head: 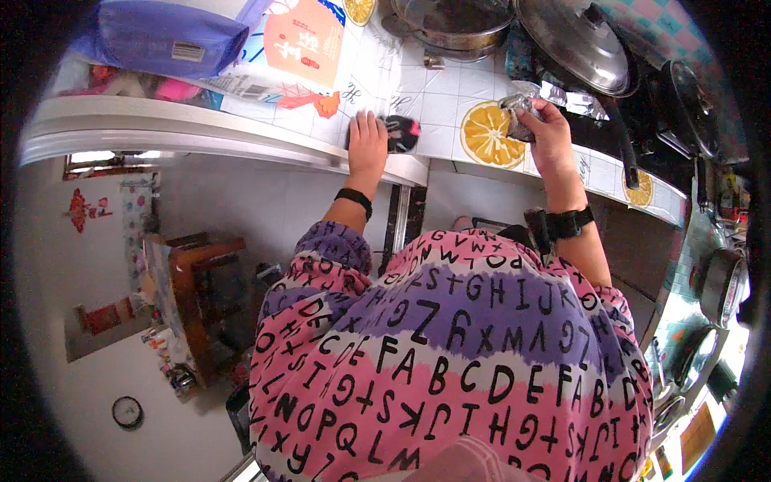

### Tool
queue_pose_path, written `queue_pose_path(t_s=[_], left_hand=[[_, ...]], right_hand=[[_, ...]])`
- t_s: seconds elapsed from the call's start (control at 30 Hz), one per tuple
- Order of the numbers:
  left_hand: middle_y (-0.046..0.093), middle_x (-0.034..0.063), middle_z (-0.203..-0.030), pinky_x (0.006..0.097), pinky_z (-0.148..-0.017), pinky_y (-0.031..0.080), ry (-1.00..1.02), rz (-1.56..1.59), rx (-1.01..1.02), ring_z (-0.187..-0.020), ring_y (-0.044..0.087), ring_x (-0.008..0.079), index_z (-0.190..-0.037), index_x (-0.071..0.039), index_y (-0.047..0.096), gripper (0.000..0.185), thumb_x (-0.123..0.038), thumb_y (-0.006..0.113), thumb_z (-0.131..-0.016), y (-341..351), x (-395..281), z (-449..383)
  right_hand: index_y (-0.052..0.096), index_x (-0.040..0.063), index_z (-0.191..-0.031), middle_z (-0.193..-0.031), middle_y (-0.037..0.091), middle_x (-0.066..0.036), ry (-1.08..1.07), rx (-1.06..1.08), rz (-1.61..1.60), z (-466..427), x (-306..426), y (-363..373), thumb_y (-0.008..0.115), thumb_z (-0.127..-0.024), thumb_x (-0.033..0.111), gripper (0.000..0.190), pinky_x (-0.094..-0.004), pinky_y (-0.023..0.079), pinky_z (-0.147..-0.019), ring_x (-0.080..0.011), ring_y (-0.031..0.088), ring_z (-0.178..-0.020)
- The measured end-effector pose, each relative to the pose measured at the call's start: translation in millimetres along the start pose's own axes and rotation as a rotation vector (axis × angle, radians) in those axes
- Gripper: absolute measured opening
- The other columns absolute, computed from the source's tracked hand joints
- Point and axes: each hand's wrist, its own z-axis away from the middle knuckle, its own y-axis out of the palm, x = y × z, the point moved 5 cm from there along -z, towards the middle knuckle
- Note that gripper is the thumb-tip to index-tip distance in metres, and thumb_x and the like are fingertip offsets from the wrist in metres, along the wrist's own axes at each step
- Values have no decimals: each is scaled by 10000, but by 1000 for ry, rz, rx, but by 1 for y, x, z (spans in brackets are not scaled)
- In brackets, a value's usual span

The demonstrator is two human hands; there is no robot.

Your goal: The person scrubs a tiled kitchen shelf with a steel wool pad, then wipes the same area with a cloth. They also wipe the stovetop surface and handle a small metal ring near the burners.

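Observation:
My left hand (368, 141) lies palm down over a small black item with pink and pale markings (402, 134) at the counter's front edge. Its fingers are close together and curl over the item's far side; it is too blurred to name. My right hand (551, 129) pinches a crumpled grey cloth or scouring pad (519, 117) between thumb and fingers. That hand is over the counter cover (443, 93), beside a printed orange slice (491, 135). Strips of foil (572, 99) lie just beyond its fingers.
A purple plastic pack (174, 36) and a peach-and-white printed pack (301, 45) stand at the left. Behind are a metal pot (461, 27) and a lidded pan (578, 45), its handle (623, 144) jutting over the front edge. Another black pan (689, 105) is farther right.

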Motion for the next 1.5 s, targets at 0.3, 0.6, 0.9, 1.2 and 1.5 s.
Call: queue_pose_path(t_s=[0.3, 0.6, 0.9, 1.2, 1.5], left_hand=[[604, 191, -1087, 411, -711, 546, -52, 452, 33, -904, 626, 331, -1029, 40, 585, 275, -153, 601, -833, 53, -44, 45], [425, 144, -1416, 442, -1145, 172, -228, 127, -50, -1352, 321, 309, -1229, -27, 543, 357, -151, 412, -921, 15, -6, -47], [435, 184, -1369, 511, -1089, 273, -234, 520, 149, -1320, 312, 396, -1217, -57, 551, 394, -65, 519, -825, 96, -66, -78], [532, 230, -1175, 441, -852, 450, -423, 860, -5, -1015, 536, 377, -1183, -46, 550, 436, 35, 536, -754, 113, -49, -130], [568, 130, -1076, 439, -758, 492, -90, 935, -311, -926, 577, 332, -1014, -41, 578, 173, -102, 536, -858, 51, -130, -127]], right_hand=[[595, -3, -996, -925, 640, -63, -34, -58, 12, 4, 7, -27, 657, -827, -30, 182, -252, 519, -722, -123, 617, -799], [598, 1, -996, -906, 654, -64, 5, -104, 91, 13, 9, -36, 630, -845, -32, 158, -250, 523, -715, -127, 625, -779], [592, 6, -987, -871, 649, -52, -45, -235, 153, 39, 39, -72, 628, -842, -34, 155, -249, 523, -651, -124, 624, -736], [602, 17, -965, -844, 637, -29, -8, -372, 229, 61, 55, -102, 636, -835, -27, 142, -243, 495, -639, -109, 605, -725], [603, 6, -971, -853, 652, -45, 13, -284, 226, 38, 59, -86, 625, -839, -34, 140, -245, 503, -639, -112, 616, -727]])
